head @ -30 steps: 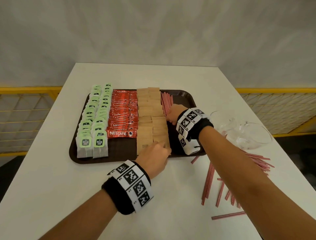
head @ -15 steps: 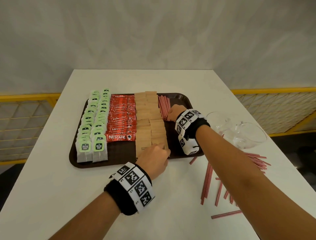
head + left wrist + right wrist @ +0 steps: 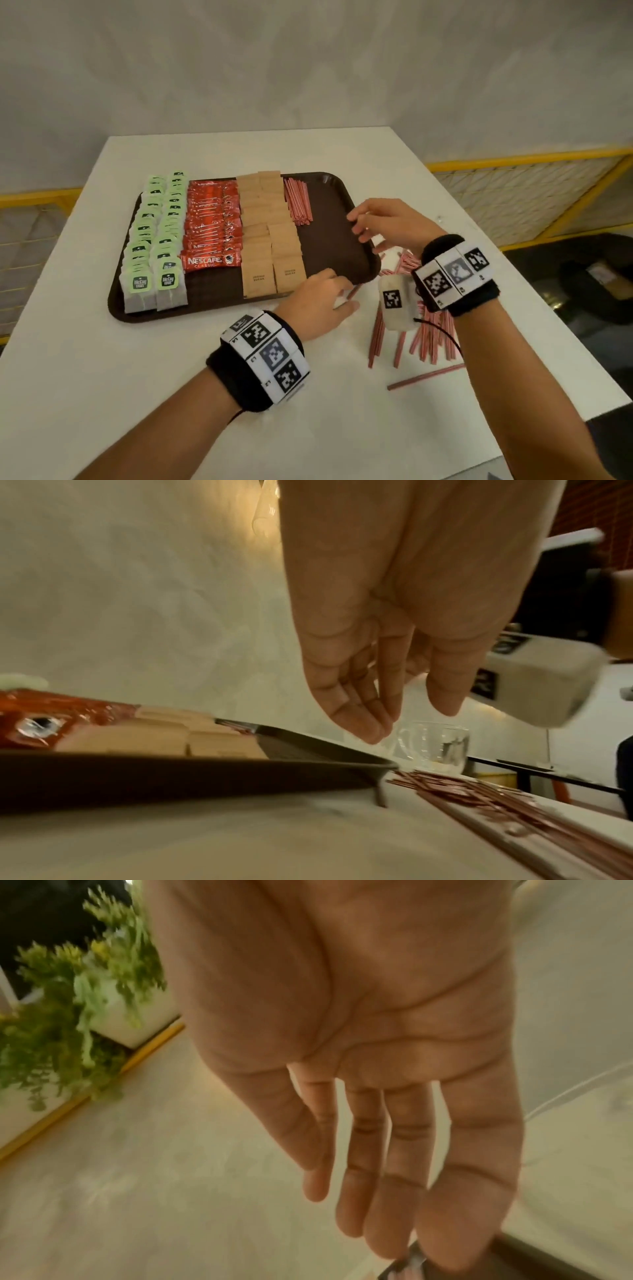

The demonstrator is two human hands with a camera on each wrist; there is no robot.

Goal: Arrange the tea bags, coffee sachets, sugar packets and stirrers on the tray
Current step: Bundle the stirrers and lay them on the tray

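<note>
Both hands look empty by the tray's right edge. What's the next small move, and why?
Probably reach the right hand down to the loose stirrers on the table and gather a few. Only a short bundle of stirrers lies at the far end of the tray, with bare tray nearer; both hands, including the left hand, hold nothing.

Bare brown strip on the dark brown plastic tray [image 3: 337, 240], right of tan sugar packets [image 3: 270, 253]. Loose red stirrers [image 3: 424, 329] clutter white table [image 3: 102, 377] at right; near-left table open.
</note>
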